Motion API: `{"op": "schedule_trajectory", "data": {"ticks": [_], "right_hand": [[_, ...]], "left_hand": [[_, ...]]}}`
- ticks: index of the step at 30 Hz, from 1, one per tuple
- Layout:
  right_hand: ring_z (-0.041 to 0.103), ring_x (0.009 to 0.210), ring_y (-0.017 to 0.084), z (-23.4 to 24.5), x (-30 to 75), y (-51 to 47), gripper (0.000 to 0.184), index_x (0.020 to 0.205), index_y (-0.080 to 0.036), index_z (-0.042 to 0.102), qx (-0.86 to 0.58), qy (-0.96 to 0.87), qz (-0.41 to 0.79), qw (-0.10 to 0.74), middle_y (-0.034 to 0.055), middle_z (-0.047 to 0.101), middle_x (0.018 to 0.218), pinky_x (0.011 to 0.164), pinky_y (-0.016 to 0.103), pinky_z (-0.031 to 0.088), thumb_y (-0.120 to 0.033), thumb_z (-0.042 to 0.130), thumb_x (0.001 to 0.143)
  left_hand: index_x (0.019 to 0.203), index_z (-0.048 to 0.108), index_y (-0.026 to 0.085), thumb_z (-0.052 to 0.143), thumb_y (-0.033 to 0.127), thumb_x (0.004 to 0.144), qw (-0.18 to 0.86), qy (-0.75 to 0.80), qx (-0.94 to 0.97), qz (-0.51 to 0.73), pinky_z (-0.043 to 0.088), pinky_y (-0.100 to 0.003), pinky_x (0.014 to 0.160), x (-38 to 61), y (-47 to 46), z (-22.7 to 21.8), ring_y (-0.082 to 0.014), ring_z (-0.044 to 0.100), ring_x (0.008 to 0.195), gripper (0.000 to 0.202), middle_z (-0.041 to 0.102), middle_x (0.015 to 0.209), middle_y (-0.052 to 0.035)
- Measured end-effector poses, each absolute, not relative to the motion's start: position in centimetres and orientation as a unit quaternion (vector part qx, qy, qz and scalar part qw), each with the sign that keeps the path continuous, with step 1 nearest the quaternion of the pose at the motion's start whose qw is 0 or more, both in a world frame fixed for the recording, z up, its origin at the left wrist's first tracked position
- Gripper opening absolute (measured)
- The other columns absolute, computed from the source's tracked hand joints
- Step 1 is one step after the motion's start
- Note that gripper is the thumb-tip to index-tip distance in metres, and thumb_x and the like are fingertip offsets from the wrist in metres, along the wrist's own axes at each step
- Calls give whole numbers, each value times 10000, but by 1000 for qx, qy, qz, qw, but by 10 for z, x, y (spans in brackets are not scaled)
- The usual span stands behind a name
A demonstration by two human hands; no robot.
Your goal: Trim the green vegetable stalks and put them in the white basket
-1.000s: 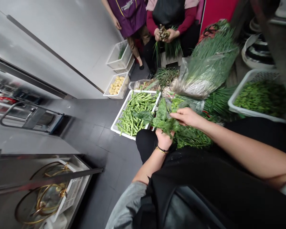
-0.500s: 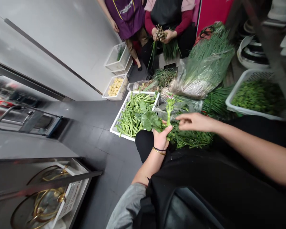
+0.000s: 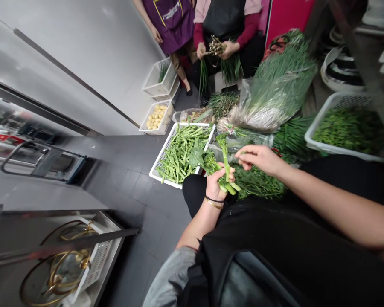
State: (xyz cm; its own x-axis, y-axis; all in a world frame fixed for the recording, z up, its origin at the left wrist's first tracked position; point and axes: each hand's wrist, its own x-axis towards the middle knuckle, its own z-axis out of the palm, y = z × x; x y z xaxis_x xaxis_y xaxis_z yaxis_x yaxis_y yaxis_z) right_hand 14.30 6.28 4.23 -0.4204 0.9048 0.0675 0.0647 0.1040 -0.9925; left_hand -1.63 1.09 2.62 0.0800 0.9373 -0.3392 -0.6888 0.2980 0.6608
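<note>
My left hand (image 3: pixel 218 182) is closed round a few green vegetable stalks (image 3: pixel 224 158), held upright above my knee with leaves hanging to the left. My right hand (image 3: pixel 259 157) hovers just right of the stalk tops, its fingertips pinched together near them; whether they hold a bit of leaf I cannot make out. Under both hands lies a heap of leafy greens (image 3: pixel 259 183) on my lap. To the left on the floor stands a white basket (image 3: pixel 166 147) filled with trimmed green stalks.
Two other people at the top, one seated with a bunch of chives (image 3: pixel 216 47). A bagged bundle of chives (image 3: pixel 275 94), a white basket of greens (image 3: pixel 345 128), a basket of potatoes (image 3: pixel 156 115), a trolley (image 3: pixel 41 160) and a steel rack (image 3: pixel 60 251) surround me.
My left hand has gathered the stalks upright and the big leaf is gone from its top. My right hand drew back from the stalks, then came close again with fingertips pinched.
</note>
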Motion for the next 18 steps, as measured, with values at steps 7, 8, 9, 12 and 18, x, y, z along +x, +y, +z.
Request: {"op": "schedule_trajectory", "data": {"ticks": [7, 8, 9, 12, 18], "right_hand": [[501, 496, 121, 43, 143, 81, 303, 645, -180, 504, -429, -694, 438, 378, 4, 545, 541, 522, 259, 390, -424, 547, 818], [503, 519, 126, 40, 141, 76, 291, 645, -179, 511, -446, -732, 340, 387, 14, 551, 561, 535, 261, 382, -396, 527, 839], [511, 552, 132, 36, 139, 71, 274, 656, -177, 528, -446, -767, 246, 390, 29, 566, 599, 553, 263, 379, -361, 503, 857], [528, 601, 136, 24, 137, 60, 271, 704, -176, 583, -361, -856, 85, 360, 46, 592, 669, 585, 262, 380, -275, 427, 903], [595, 718, 151, 7, 225, 103, 307, 824, -170, 662, -476, -822, 54, 308, 61, 677, 786, 657, 261, 417, -395, 469, 901]], "left_hand": [[843, 495, 158, 655, 178, 635, 736, 391, 176, 524, 368, -191, 453, -10, 9, 27, -91, 515, 469, 263, 637, 666, -55], [829, 489, 158, 646, 166, 634, 740, 393, 154, 523, 360, -183, 447, -8, 9, 27, -83, 502, 465, 251, 630, 662, -53], [815, 485, 157, 636, 157, 633, 746, 393, 128, 522, 350, -173, 442, -7, 10, 26, -73, 489, 465, 236, 621, 661, -50], [762, 477, 148, 619, 137, 621, 748, 396, 76, 527, 342, -151, 442, -8, 17, 22, -52, 477, 481, 200, 592, 662, -38], [755, 469, 154, 630, 194, 611, 529, 565, 172, 609, 398, -207, 468, -67, 76, 6, -88, 516, 486, 219, 608, 645, -41]]}}
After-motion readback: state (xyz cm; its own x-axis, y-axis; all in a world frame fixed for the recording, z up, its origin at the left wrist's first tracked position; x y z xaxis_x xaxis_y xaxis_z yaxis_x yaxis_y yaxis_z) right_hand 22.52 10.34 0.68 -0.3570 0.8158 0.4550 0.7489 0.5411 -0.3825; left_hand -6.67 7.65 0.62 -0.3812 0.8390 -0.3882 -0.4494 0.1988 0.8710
